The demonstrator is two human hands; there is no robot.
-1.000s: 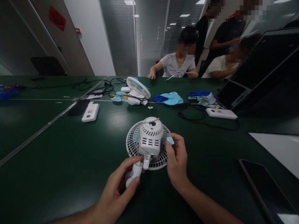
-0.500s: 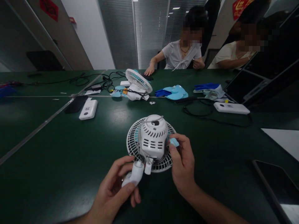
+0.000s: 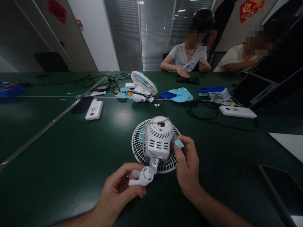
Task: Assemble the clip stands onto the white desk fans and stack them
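Observation:
A white fan head (image 3: 159,138) lies grille-down on the dark green table, its vented motor housing facing up and a grey cord looped round it. My left hand (image 3: 118,186) is closed on a curved white plastic fan part (image 3: 143,177) with a round hollow end, just in front of the fan's neck bracket (image 3: 154,164). Between thumb and forefinger, my right hand (image 3: 188,164) pinches a small light-blue plastic piece (image 3: 179,143) beside the housing's right side. Light-blue blades show partly through the grille.
Beyond stands a second white fan (image 3: 142,88) with tangled cables. Also about are white power banks (image 3: 94,111) (image 3: 238,112), light-blue fan blades (image 3: 181,95), blue gloves (image 3: 211,91) and a dark tablet-like device (image 3: 284,189). Across the table, a person's hand (image 3: 183,72) touches a dark pouch.
My left hand has turned the curved white part so its round hollow end faces me more. My right hand keeps its pinch. The person opposite has moved a hand and dark pouch rightward.

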